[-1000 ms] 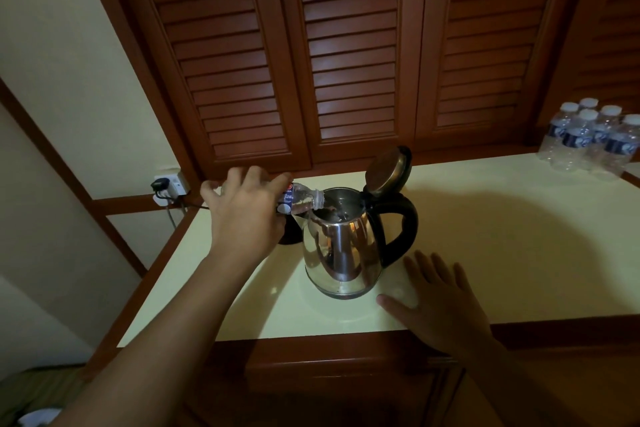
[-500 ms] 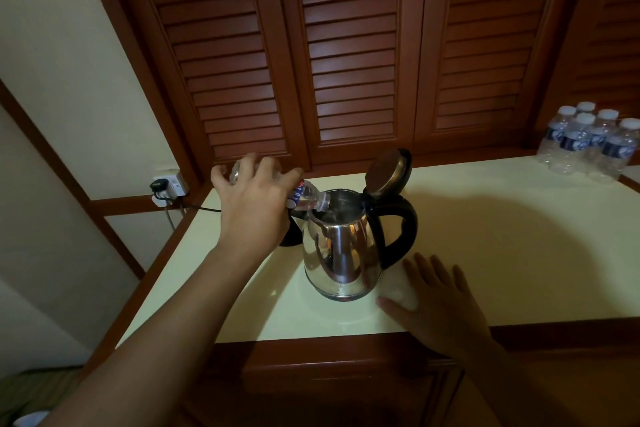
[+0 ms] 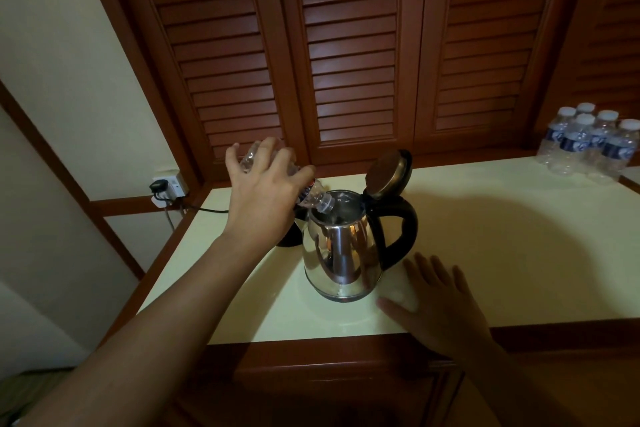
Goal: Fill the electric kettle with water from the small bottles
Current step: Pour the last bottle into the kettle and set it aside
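Note:
A steel electric kettle (image 3: 341,256) with a black handle stands on the pale countertop (image 3: 485,246), its lid (image 3: 388,174) flipped up. My left hand (image 3: 265,194) grips a small clear water bottle (image 3: 313,197), tilted steeply with its bottom raised and its neck over the kettle's opening. My right hand (image 3: 440,308) lies flat and open on the counter just right of the kettle's base. A cluster of several capped small bottles (image 3: 588,144) stands at the far right back.
The kettle's black base (image 3: 289,236) sits behind my left hand, its cord running to a wall socket (image 3: 169,187) at the left. Louvered wooden doors (image 3: 346,45) rise behind the counter. A wooden edge borders the counter's front.
My left hand has raised the bottle's bottom end, tipping it more steeply over the kettle. My right hand and the kettle have stayed in place.

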